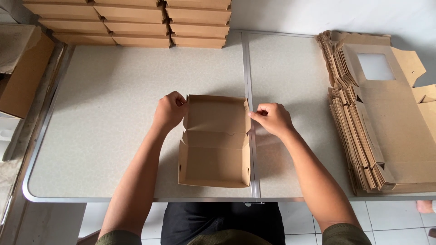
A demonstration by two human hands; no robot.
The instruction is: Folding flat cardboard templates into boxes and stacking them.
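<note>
A brown cardboard box [214,154] lies open on the speckled grey table [113,100], its tray part near me and its lid part further away. My left hand [169,110] pinches the lid's left side flap at the top corner. My right hand [271,119] pinches the lid's right side flap, fingers closed on the edge. Both forearms reach in from the near edge on either side of the box.
A thick stack of flat unfolded box blanks [377,113] with a clear window cutout lies at the right. Folded closed boxes [131,22] are stacked in rows along the far edge. A larger carton [22,77] stands off the table's left side.
</note>
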